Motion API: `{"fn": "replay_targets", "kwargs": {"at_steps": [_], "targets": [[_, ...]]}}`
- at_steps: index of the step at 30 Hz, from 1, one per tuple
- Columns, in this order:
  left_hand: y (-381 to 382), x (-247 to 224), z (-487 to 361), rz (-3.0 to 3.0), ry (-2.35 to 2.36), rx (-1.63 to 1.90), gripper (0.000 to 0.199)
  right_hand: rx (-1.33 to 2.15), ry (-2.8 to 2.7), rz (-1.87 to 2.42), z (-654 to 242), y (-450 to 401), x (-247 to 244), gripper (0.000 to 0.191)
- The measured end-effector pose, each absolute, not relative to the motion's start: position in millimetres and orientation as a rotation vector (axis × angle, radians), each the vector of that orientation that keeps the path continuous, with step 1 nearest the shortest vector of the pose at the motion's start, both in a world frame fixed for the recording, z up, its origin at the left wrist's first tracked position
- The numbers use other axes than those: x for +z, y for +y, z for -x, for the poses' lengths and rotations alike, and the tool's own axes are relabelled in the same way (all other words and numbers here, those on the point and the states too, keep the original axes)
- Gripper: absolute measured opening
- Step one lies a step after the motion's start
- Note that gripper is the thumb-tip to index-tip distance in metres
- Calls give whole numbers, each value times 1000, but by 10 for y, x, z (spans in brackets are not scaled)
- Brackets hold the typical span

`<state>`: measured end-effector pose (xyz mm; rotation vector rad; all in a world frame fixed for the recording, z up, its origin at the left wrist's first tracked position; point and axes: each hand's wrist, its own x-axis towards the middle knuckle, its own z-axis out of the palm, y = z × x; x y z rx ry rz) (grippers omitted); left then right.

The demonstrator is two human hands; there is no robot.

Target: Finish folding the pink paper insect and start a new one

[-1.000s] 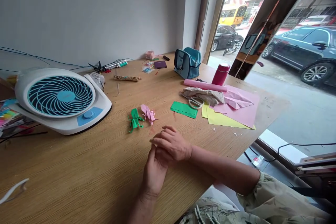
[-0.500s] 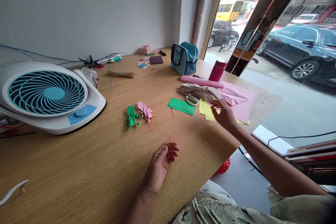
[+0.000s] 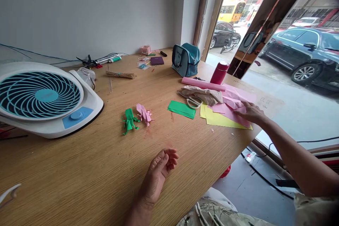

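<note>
My left hand (image 3: 161,169) rests on its side on the table, fingers loosely curled and apart, with nothing in it. To the right, my right hand (image 3: 250,112) reaches over the pink paper, fingers and thumb apart, at the edge of a folded pink piece (image 3: 231,101); whether it touches that piece is hard to tell. Yellow sheets (image 3: 222,119) lie partly beneath the pink. Beside them are green paper strips (image 3: 181,108) and white-handled scissors (image 3: 194,102), their blades hidden under a crumpled cloth (image 3: 205,93). A green folded paper beetle (image 3: 129,120) and a pink one (image 3: 144,113) stand left of these.
A pink paper roll (image 3: 202,84), a dark pink flask (image 3: 219,73) and a blue bag (image 3: 185,60) stand behind the paper. On the left is a white fan (image 3: 91,116). A bundle of sticks (image 3: 121,74) and a purple booklet (image 3: 157,60) lie farther back.
My right hand has moved right, from above the yellow paper to the folded pink piece. My left hand stays nearly in place. The view has shifted slightly.
</note>
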<state>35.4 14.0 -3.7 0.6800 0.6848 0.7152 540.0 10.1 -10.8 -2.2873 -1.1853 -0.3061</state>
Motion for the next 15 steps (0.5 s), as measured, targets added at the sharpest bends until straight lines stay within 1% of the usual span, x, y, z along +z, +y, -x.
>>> {"fn": "replay_targets", "kwargs": {"at_steps": [2,6,7,15], "targets": [[140,-39,-350,-685,683,711,32,-232,-1261,2348,-5397,215,-92,55],[148,-47,-342,-676,677,713,31,-154,-1317,2438,-5370,387,-10,23],[151,-48,-342,-673,675,711,31,-153,-1301,2458,-5366,417,17,19],[165,-29,-360,-674,665,691,32,-255,-978,2519,-5565,413,301,30]]}}
